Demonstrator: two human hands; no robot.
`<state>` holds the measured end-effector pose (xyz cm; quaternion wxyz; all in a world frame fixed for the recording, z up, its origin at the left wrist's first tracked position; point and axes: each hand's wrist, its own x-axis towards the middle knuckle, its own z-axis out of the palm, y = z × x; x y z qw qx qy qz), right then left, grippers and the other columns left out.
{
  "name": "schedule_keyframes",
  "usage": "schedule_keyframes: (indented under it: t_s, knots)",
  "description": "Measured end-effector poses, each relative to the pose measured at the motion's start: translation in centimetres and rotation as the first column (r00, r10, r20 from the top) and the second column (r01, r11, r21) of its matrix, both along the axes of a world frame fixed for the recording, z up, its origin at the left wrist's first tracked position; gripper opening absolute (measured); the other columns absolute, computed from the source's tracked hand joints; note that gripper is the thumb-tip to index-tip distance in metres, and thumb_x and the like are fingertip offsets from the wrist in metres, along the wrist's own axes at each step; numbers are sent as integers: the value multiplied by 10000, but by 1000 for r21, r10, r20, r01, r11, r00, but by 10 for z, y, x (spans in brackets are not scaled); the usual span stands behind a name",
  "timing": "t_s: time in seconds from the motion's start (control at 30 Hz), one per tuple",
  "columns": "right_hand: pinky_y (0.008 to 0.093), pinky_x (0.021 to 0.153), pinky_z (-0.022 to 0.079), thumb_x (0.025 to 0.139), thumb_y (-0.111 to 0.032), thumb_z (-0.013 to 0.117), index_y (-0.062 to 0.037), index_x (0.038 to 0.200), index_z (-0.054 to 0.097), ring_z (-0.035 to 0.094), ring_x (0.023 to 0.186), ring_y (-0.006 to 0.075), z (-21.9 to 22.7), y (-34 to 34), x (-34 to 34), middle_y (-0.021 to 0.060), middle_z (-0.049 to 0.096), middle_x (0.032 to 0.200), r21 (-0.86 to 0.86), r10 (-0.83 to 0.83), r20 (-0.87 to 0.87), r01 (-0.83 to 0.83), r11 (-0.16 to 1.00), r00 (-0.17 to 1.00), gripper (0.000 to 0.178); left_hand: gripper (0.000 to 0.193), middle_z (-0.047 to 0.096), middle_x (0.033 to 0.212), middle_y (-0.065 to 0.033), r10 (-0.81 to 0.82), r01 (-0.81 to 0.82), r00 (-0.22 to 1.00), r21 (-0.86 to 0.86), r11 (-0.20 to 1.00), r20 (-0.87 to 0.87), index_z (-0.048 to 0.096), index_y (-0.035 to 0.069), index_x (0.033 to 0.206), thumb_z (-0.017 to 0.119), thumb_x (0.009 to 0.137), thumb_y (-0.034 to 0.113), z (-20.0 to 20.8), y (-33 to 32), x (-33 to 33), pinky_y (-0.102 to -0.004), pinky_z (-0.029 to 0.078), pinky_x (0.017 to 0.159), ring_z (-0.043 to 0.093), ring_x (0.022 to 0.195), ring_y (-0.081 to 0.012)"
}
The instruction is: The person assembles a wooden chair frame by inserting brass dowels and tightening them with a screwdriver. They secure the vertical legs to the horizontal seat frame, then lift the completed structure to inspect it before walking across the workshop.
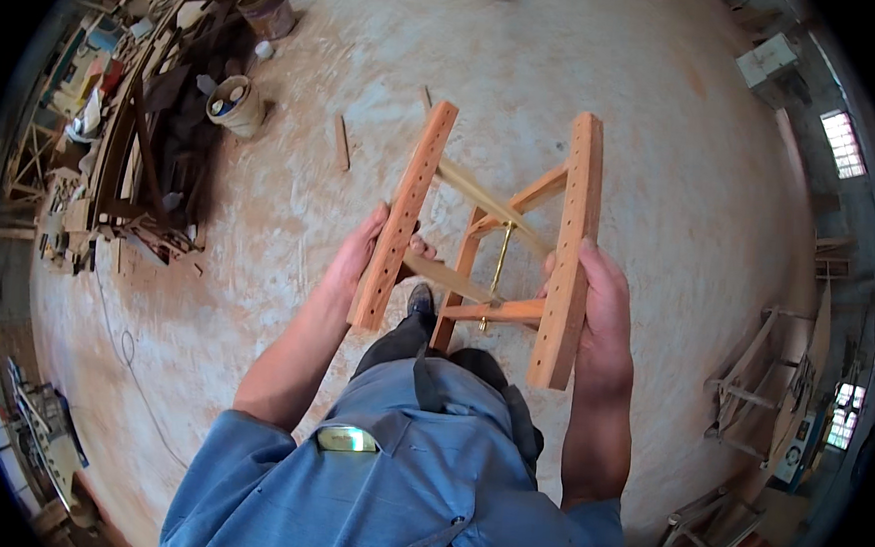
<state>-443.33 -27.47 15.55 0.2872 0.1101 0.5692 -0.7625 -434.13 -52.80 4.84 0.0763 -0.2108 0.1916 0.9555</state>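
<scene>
In front of my body I hold up a small folding wooden frame (571, 252), its crossed legs spread apart. Two thick top rails, each with a row of small holes, run away from me. A thin brass-coloured rod (502, 262) links the crossed slats between them. My left hand (368, 237) is wrapped round the left rail, with fingertips showing on its inner side. On the outer side of the right rail, my right hand (605, 289) grips with the thumb on top; most of its fingers are hidden behind the wood.
A cluttered workbench (124, 154) stands along the left, with a bucket (237, 106) beside it. Loose wood strips (341, 142) lie on the concrete floor. Wooden frames (751, 393) lean at the right wall, and a cable (130, 355) trails across the floor at left.
</scene>
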Motion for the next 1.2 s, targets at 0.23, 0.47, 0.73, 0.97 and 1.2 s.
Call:
schedule_keyframes:
  t_s: [0.23,0.47,0.73,0.97,1.2]
  knots:
    - [328,526,501,960,-290,500,6,1017,520,594,592,193,-21,-41,-78,124,622,807,-70,115,60,-111,991,992,302,479,544,742,-142,91,-91,993,0,996,80,445,-1,1122,395,986,456,4,-26,-56,-493,431,914,548,859,-332]
    - [342,544,503,958,-316,510,19,994,552,596,603,189,-40,-69,-142,121,635,800,-134,307,129,-290,947,943,339,411,533,765,-145,223,-213,963,-79,974,149,438,22,1111,317,1020,404,40,-35,-76,-493,459,876,555,823,-313]
    - [355,603,516,960,-310,500,37,1033,559,598,641,204,-37,-80,-176,132,640,824,-236,447,180,-402,885,876,360,423,572,768,-157,308,-277,937,-188,942,166,411,47,1107,228,1028,420,54,-21,-91,-517,463,824,582,830,-329]
    - [362,639,530,971,-310,475,27,1112,516,606,692,227,-36,-89,-175,154,638,888,-282,531,167,-476,833,830,367,433,554,746,-114,355,-289,908,-281,915,224,433,42,1123,229,1031,413,63,-5,-86,-521,459,857,581,858,-311]
    - [370,673,511,957,-282,492,6,1047,574,612,749,208,-28,-90,-176,140,658,869,-290,554,149,-499,817,819,313,422,568,755,-131,373,-331,908,-217,918,189,422,50,1118,223,1029,411,64,-5,-84,-517,456,833,579,830,-318]
